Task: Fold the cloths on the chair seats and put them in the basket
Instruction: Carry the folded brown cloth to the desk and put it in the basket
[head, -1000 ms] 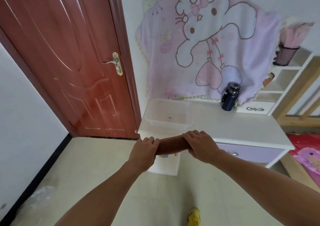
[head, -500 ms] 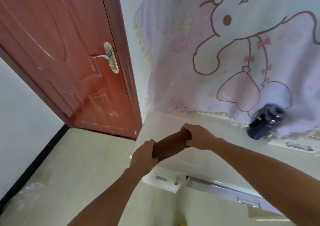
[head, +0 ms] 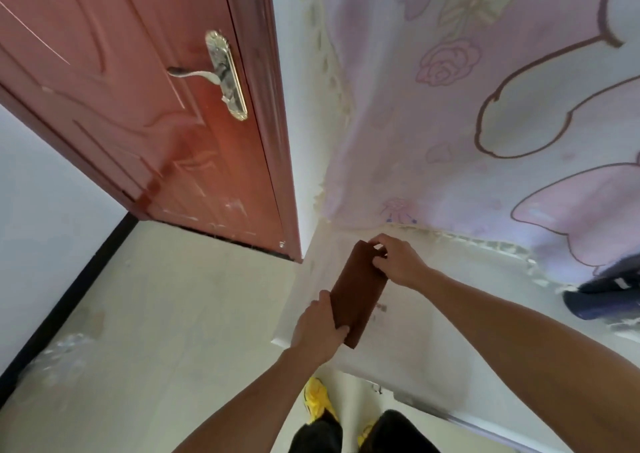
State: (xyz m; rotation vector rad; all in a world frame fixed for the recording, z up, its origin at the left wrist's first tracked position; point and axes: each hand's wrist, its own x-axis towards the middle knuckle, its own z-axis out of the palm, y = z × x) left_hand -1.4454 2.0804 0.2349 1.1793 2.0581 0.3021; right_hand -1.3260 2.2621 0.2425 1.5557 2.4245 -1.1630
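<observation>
Main risk here imo: the folded brown cloth [head: 360,286] is held only at its two ends. If one hand lets go before the other, the fold could flop open on the way down.

Second one is aim. The white basket [head: 301,279] under it is so washed out against the white worktop [head: 415,348] that I honestly can't tell where its rim runs. The near end of the cloth looks close to the outer corner, so it could land half over the edge or slide to the floor. The dark bottle [head: 606,300] is well apart on the right, no worry there.

Grip: left hand [head: 318,328] holds the near end, thumb on top, fingers wrapped under. Right hand [head: 398,262] pinches the far end at its right edge, fingers curled. The cloth runs slantwise between them, low over the white surface; can't tell if it's touching.
</observation>
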